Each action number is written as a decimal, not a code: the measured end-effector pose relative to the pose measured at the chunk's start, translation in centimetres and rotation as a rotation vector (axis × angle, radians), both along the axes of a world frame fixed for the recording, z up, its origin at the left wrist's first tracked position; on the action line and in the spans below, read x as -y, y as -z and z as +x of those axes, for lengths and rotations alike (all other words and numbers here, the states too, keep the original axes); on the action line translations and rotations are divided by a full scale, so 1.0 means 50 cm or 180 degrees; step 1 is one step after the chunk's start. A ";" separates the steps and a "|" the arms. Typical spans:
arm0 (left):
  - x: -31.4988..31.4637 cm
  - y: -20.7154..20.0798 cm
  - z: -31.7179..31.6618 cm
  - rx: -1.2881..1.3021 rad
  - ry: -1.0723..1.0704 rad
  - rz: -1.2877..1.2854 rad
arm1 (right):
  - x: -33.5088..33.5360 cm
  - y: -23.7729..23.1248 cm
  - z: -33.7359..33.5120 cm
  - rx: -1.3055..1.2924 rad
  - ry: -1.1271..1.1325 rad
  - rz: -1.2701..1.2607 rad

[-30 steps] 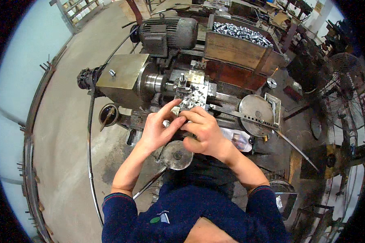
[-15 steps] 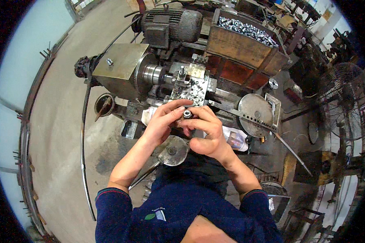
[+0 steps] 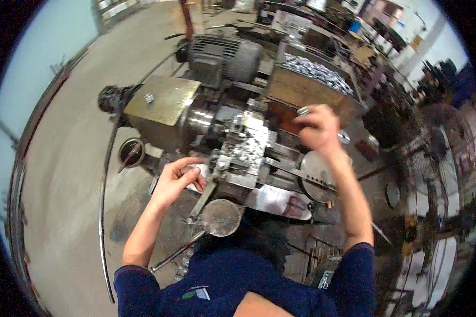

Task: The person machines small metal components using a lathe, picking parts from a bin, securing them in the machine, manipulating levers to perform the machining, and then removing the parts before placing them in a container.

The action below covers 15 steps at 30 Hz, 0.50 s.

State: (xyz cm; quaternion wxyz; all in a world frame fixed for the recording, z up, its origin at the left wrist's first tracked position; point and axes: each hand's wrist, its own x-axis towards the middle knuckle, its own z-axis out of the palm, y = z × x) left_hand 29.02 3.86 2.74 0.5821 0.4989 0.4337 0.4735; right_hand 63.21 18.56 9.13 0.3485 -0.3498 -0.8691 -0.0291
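Raised at the right, my right hand [image 3: 320, 129] pinches a small shiny metal part [image 3: 302, 111] near its fingertips, blurred by motion. This hand is over the lathe's right end, in front of a wooden box [image 3: 309, 90] heaped with small metal parts [image 3: 317, 72]. My left hand [image 3: 177, 179] hangs at the lathe's front left with nothing visible in it. Its fingers are loosely bent and apart, next to a flat metal lever [image 3: 202, 199] and a white cloth [image 3: 200, 170]. Between the hands lies the chip-strewn carriage [image 3: 251, 145], right of the spindle chuck [image 3: 201, 120].
Behind the headstock cover [image 3: 161, 103] sits a dark electric motor [image 3: 225, 58]. A round metal plate [image 3: 222, 217] stands close to my body, and a larger disc [image 3: 314, 177] is at the right. A bowl [image 3: 132, 151] stands left; a printed bag [image 3: 283, 202] lies in front.
My hands were together around a small ring-like metal part. They have parted: the right has swung up and right with a part, while the left has moved down and left. The view has shifted.
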 end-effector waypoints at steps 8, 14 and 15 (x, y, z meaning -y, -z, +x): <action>-0.030 -0.067 -0.147 -0.1393 -0.1234 0.0798 | -0.069 -0.069 0.013 -0.0025 0.1178 0.0749; -0.198 -0.105 -0.234 -0.3679 -0.2220 0.1105 | 0.068 0.073 -0.029 -0.0335 0.0244 -0.0337; -0.218 -0.112 -0.233 -0.4090 -0.2177 0.0993 | 0.086 0.086 -0.030 -0.0365 0.0279 -0.0439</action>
